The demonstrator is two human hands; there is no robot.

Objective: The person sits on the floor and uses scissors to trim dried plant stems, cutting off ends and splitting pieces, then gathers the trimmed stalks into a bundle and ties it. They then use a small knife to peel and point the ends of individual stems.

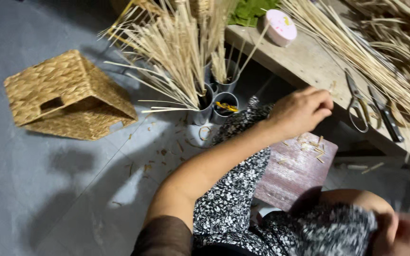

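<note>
**Hand reaching toward a wooden surface amid weaving straw**

A downward view from a seated person is shown. The left hand [302, 111], right of centre in the frame, is stretched forward to the edge of a wooden surface [309, 66] that runs along the upper right. Its fingers are curled loosely together with the tips near the surface's edge; whether anything is pinched in the grip cannot be told. The right hand [399, 234] is seen blurred in the lower right corner, against a patterned black-and-white garment [233, 194], and its grip cannot be made out.

On the surface, just right of the left hand, a pair of scissors [357, 102] is laid, with a dark-handled tool [385, 114] beside it. Long pale straw stalks [357, 47] are spread across the upper right. A round pink tape roll [281, 26] is placed near the top centre.

Below the left hand, a reddish wooden block [295, 173] scattered with short straw cuttings is seen. At upper centre, metal cans [217, 102] stuffed with upright straw are stood on the grey floor [48, 189]. A woven house-shaped basket [67, 95] is set on the floor at the left.
</note>
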